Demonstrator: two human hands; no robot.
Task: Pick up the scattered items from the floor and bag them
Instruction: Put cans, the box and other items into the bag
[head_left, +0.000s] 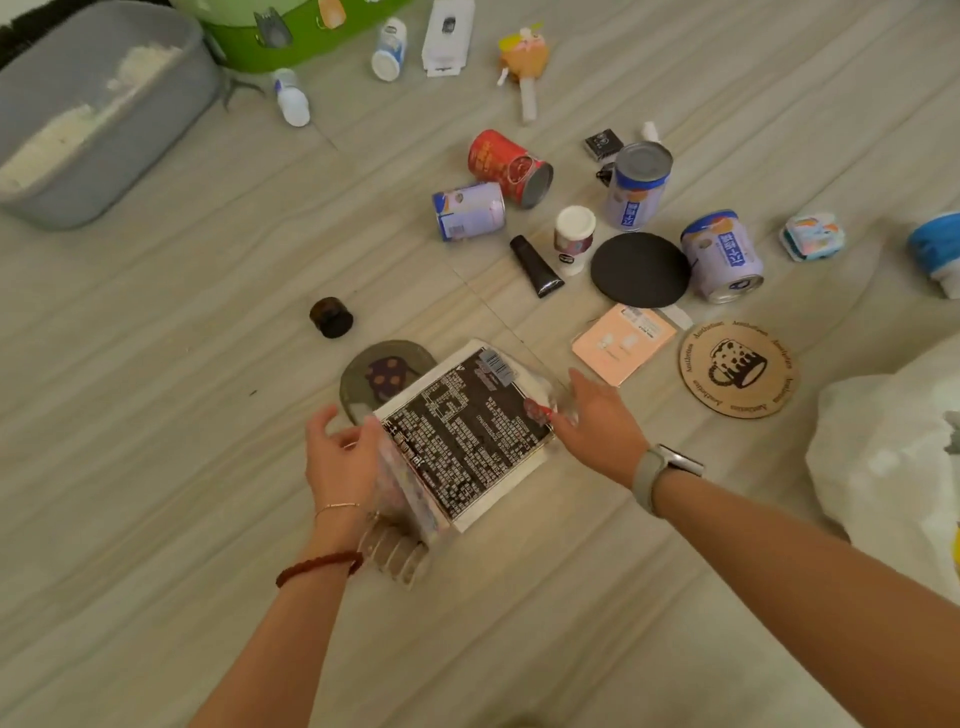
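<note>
Flat printed package (467, 436) held just above floor (156, 415), long axis near-left to far-right. Left hand (340, 457) grips near-left edge, fingers curled; right hand (597, 421) at far-right corner, fingers spread. White bag (883, 457) lies right, nearer right hand.

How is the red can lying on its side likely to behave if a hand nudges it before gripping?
The red can lies on its side on the smooth floor, so it would probably roll. A purple can lies right beside it and might stop it or get pushed along. Its visible end looks open, so it is likely empty and light, though that is uncertain.
</note>
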